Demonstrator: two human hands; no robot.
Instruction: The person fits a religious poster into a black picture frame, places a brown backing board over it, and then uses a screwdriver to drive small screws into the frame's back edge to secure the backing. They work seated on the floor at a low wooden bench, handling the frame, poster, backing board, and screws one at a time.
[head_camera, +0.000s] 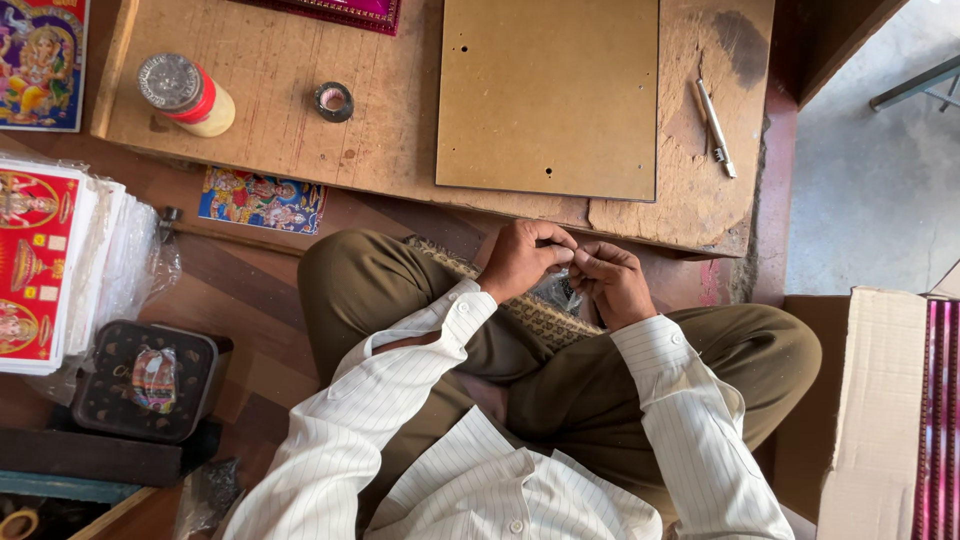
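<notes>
So both hands, left (522, 258) and right (612, 282), are pinched shut together on something tiny over the lap, too small to identify; hardboard panel (548, 95) lies flat on the desk (280, 70) ahead

Rough, worn wood on the low work table (290, 80) — and on it a smooth, matt brown board (548, 95), beside that a glossy metal pen (715, 128). Left of the board, a jar (190, 95) with a shiny ribbed metal lid — below the table, crinkly clear plastic (135, 265) over glossy prints.

We sit in a picture-framing workshop: worn wooden tabletop (280, 70), backing board (548, 95), stacked religious prints (45, 265), tape roll (333, 101).
</notes>
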